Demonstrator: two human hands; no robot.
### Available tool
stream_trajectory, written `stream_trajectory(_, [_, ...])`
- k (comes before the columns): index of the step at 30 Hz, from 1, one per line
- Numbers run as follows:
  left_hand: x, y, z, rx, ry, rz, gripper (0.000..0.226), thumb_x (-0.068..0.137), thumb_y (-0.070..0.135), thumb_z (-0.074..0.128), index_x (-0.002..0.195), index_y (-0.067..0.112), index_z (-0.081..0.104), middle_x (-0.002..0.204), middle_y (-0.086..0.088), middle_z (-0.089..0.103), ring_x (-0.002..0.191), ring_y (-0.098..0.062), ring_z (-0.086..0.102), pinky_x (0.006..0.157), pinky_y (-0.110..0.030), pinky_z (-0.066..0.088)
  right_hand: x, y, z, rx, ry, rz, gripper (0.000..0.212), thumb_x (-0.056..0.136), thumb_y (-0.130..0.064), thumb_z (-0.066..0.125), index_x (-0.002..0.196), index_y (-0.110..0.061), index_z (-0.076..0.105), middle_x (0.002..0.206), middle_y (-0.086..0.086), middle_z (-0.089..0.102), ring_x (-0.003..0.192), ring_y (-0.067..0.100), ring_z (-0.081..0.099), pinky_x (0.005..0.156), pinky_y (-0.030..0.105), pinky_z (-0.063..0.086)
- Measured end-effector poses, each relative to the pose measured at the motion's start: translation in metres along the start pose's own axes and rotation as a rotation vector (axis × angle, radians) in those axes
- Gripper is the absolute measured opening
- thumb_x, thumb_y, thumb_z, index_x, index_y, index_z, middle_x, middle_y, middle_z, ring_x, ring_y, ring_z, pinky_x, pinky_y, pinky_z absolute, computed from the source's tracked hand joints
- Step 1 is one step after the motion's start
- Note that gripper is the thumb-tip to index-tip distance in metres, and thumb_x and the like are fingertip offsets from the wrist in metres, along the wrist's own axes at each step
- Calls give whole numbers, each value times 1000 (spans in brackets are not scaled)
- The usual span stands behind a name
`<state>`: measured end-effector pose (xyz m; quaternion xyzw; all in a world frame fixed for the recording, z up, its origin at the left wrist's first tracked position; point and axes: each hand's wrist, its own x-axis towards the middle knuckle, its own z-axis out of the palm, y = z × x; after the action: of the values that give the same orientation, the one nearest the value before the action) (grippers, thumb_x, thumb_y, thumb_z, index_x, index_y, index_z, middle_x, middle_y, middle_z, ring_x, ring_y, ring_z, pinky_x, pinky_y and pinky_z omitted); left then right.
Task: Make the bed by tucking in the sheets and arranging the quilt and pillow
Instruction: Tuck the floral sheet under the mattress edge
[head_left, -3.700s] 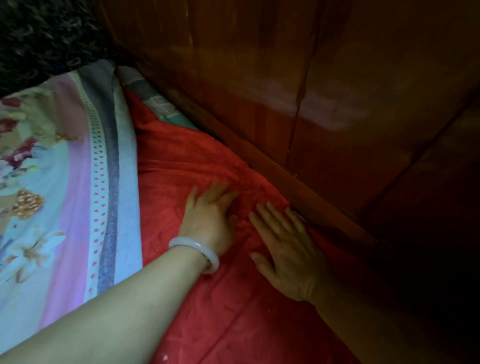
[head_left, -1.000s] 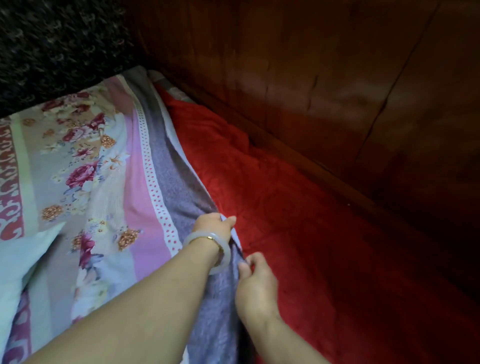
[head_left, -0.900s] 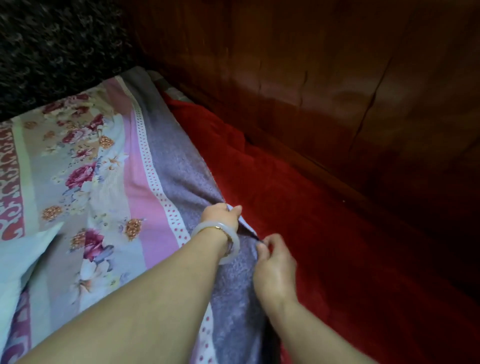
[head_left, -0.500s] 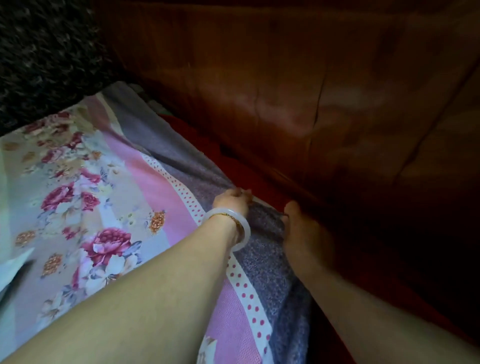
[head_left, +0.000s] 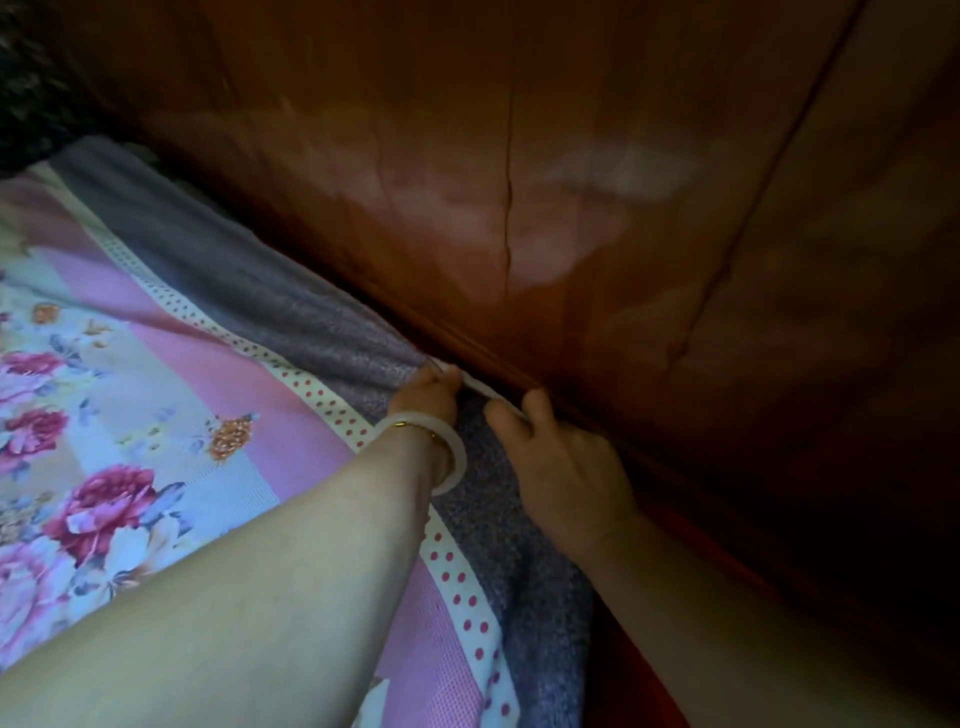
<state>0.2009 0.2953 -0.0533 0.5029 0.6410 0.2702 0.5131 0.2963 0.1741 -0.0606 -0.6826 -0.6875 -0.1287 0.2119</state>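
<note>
A floral sheet (head_left: 156, 395) with pink stripes, a dotted band and a purple-grey border covers the bed. Its border edge lies against the wooden bed frame (head_left: 498, 364). My left hand (head_left: 428, 392), with a pale bangle on the wrist, grips that edge with curled fingers. Just to its right, my right hand (head_left: 561, 457) pinches the same edge next to the frame. A strip of red under-sheet (head_left: 639, 670) shows at the lower right, below my right forearm. No pillow is in view.
A tall dark-red wooden panel (head_left: 597, 182) rises right behind the sheet edge and fills the right and top. A dark fuzzy fabric (head_left: 26, 88) sits at the top left corner.
Both hands left the red under-sheet, took hold of the floral sheet's purple edge and pulled it right, up to the wooden frame. The red sheet is now almost covered.
</note>
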Motion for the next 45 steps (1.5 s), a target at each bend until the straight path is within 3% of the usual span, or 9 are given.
stream_trajectory(4, [7,-8,4,34,-35,-68,21,94,31,55,108,16,61,128,-16,57,117,-31,54,103,-41,43,-8,4,14,-39,-47,-36,32,80,-14,33,104,-11,55,92,13,59,37,16,44,36,20,23])
stream_trajectory(9, [3,-13,5,48,-98,-25,23,98,12,46,117,11,59,123,-5,55,114,-22,52,91,-19,39,-13,7,30,-56,-119,-13,48,80,-12,32,110,-1,68,96,16,63,38,15,47,32,19,31])
stream_trajectory(14, [9,-30,7,303,-114,95,40,93,-6,44,123,15,60,121,1,55,105,-13,51,82,-8,33,-22,13,44,-72,-216,93,56,61,-3,78,116,-2,68,102,23,65,41,20,53,33,21,35])
stream_trajectory(19, [17,-41,4,916,9,378,55,93,22,49,146,20,33,158,1,15,144,-27,10,119,-39,10,-25,11,53,-69,-289,171,65,54,-6,77,118,-4,68,107,24,65,45,24,56,34,20,30])
stream_trajectory(23, [25,-45,7,1204,-179,222,68,97,52,29,150,31,-7,158,2,-17,143,-27,-20,116,-49,-11,-23,10,56,-75,-333,188,69,49,-9,82,117,-6,69,106,23,66,47,25,58,32,21,31])
stream_trajectory(30, [2,-47,10,1292,-245,222,59,94,63,15,143,50,-15,152,2,-32,137,-33,-33,108,-65,-14,-24,11,61,-90,-349,191,71,47,-11,84,117,-8,69,107,22,65,47,27,58,38,20,23])
stream_trajectory(34, [-29,-64,11,1298,-292,282,57,95,61,13,140,53,-20,150,5,-37,136,-35,-34,108,-65,-13,-22,10,50,-92,-395,240,69,82,-20,70,145,-19,42,138,16,45,81,27,65,50,29,39])
stream_trajectory(38, [-64,-74,8,1235,-370,304,58,97,55,23,141,55,-15,153,8,-30,140,-33,-28,111,-63,-8,-32,9,26,97,-546,339,65,99,-17,42,154,-31,11,152,7,18,124,28,42,95,35,43])
stream_trajectory(45, [-149,-93,-5,937,-481,329,64,96,31,43,149,41,9,160,-1,3,146,-28,3,117,-46,12,-85,-8,-35,907,-350,692,71,92,-5,57,151,-31,26,142,2,44,127,13,45,104,30,42])
